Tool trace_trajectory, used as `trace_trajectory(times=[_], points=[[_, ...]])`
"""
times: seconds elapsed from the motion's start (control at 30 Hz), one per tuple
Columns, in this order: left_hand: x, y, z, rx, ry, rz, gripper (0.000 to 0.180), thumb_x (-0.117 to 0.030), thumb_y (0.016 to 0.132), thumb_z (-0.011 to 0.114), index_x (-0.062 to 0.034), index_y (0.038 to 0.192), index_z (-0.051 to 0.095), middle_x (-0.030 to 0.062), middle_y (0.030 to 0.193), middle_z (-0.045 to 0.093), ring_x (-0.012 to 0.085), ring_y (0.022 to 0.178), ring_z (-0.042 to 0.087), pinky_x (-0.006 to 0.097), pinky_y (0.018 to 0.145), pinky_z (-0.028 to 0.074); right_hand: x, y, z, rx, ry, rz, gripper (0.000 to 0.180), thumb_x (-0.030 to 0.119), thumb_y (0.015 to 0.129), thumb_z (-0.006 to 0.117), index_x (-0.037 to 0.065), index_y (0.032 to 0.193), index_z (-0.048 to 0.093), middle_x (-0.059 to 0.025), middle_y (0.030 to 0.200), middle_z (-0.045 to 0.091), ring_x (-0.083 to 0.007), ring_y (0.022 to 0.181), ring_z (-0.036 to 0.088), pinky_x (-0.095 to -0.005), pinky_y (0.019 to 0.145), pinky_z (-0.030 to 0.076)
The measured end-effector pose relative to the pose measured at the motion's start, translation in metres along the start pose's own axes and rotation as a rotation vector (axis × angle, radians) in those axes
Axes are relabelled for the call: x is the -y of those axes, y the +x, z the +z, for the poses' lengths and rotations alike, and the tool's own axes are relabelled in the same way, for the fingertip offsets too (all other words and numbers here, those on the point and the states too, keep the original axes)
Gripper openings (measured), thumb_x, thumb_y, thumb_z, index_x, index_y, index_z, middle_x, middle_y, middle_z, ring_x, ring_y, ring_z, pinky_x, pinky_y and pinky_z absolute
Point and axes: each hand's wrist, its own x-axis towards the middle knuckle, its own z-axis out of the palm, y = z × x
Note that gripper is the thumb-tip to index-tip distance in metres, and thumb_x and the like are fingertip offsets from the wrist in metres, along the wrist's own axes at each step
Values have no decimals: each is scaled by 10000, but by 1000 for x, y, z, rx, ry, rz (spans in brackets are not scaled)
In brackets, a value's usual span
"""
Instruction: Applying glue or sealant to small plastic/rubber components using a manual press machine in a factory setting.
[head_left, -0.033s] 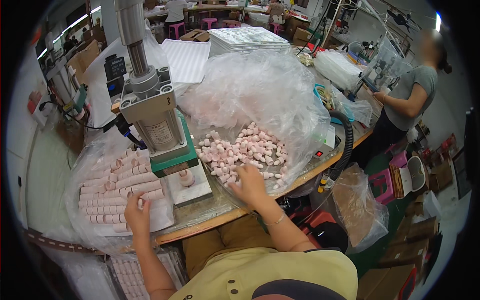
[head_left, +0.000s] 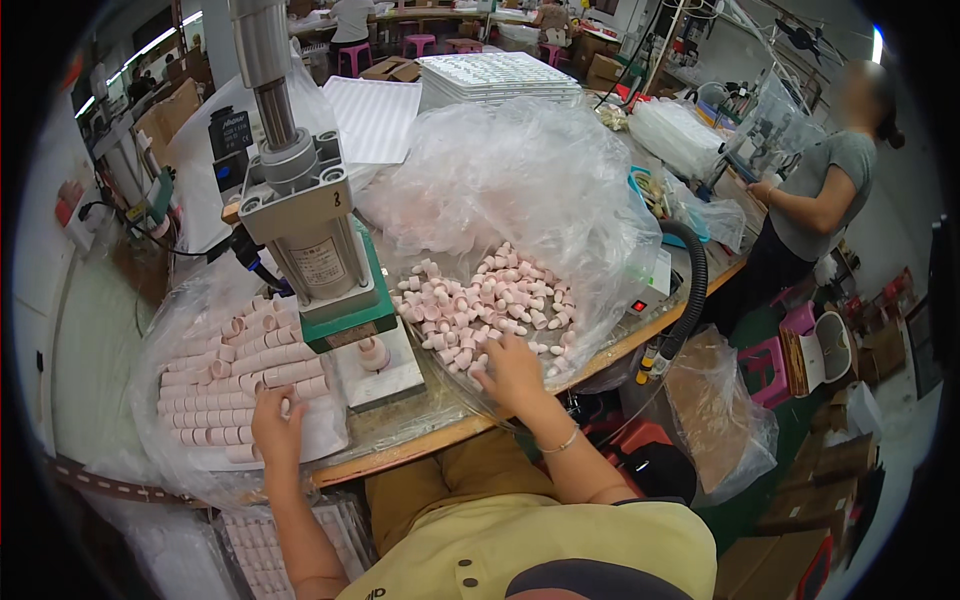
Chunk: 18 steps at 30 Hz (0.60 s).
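My left hand (head_left: 277, 428) is at the front of the rows of pale pink rings (head_left: 205, 403), thumb and fingers pinched on a pink ring (head_left: 287, 407). At the near edge of a heap of small pink pieces with white rounded tips (head_left: 500, 291), my right hand (head_left: 517, 380) has its fingers curled in. Whatever lies between those fingers is mostly hidden. Between the hands stands a press with a metal cylinder (head_left: 314, 255) and a green plate (head_left: 345, 322). Beneath it, one pink piece (head_left: 373, 353) stands upright on a pale base block (head_left: 392, 383).
Crumpled clear plastic (head_left: 500, 180) rises behind the heap. A black corrugated hose (head_left: 694, 290) bends over the bench's right edge, beside a white box with a red switch (head_left: 652, 285). White trays (head_left: 500, 80) are stacked behind. A person (head_left: 825, 185) stands at right.
My right hand has shifted a little to the right and back toward me along the heap's near edge. My left hand has barely moved.
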Motion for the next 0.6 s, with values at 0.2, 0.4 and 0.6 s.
trace_trajectory(times=[0.2,0.4,0.6], points=[[-17,13,-1,209,70,-172,376,33,594,714,-38,948,607,119,937,526,320,913,537,390,767,449,-30,-25,7,165,-93,-80,200,235,697,739,120,844,667,-66,835,594,-274,880,563,-373,726,474],[-16,20,-8,215,28,-99,326,32,611,705,-38,908,593,122,935,534,315,907,532,389,775,440,-37,-29,-3,188,-27,-113,270,177,697,727,94,943,654,-100,912,584,-307,931,548,-397,797,461],[-17,12,-16,95,57,-62,292,-47,738,674,-40,1007,561,133,908,576,310,842,552,380,753,445,-64,-15,-8,285,-35,-90,147,83,685,678,41,818,634,-135,890,607,-340,883,577,-427,728,494]])
